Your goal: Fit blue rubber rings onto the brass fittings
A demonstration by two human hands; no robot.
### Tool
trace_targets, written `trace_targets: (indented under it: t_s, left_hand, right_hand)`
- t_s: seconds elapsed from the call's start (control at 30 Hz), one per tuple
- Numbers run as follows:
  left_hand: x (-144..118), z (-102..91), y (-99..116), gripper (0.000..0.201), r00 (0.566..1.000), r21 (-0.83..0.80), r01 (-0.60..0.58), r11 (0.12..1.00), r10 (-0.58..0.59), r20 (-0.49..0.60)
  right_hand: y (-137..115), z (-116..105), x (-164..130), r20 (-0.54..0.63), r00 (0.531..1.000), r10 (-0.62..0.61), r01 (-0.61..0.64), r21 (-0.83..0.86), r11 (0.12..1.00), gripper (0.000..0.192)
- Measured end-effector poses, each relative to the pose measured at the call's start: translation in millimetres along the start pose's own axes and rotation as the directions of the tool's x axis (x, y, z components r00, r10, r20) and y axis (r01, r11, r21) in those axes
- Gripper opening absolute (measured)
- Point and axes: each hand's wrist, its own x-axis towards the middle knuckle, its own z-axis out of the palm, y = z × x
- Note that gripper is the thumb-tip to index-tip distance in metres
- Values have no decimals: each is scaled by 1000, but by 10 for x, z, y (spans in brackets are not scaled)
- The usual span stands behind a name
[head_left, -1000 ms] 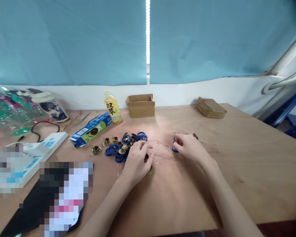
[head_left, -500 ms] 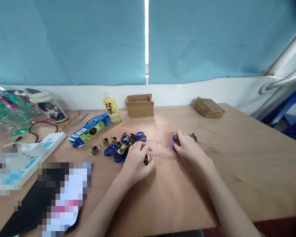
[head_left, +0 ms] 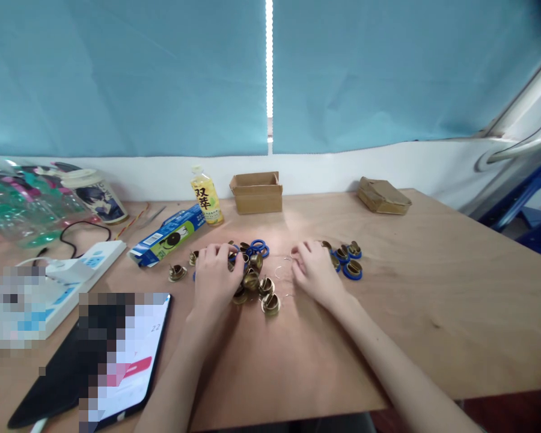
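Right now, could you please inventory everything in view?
metal parts: many, bronze, centre
rings: several, blue, among metal parts
wire pieces: several, silvery, centre
carton: one, blue, left
bottle: one, yellow, beyond carton
cardboard boxes: two, brown, back
cup: one, white, left
clear bottles: several, greenish, far left
power strip: one, white, left
screen: one, white, front left
curtain panels: two, blue, behind
wall: one, white, behind
table: one, brown, beneath
left hand: one, bare, over metal parts
right hand: one, bare, near wire pieces

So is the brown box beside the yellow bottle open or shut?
Open: the brown box has an uncovered top, its inner back wall showing.
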Motion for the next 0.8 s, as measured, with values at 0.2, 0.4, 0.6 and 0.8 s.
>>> trace_targets:
  t_s: [0.2, 0.4, 0.6, 0.8]
  left_hand:
    - [12, 9, -106, 32, 985, -78, -145, 986, 151, 86]
    - [-84, 198, -18, 22, 971, -171, -186, 968, 208, 121]
    - [-142, 360, 90, 23, 989, -175, -115, 978, 129, 75]
    - [-88, 387, 132, 18, 999, -160, -34, 987, 35, 4]
  right_hand:
    - [-293, 272, -78, -2, 975, -221, 212, 298, 931, 29]
    - [-313, 328, -59, 16, 993, -113, 107, 217, 970, 26]
    - [-243, 318, -8, 26, 1000, 1, -6, 207, 978, 24]
    - [-168, 357, 64, 53, 998, -32, 19, 226, 974, 37]
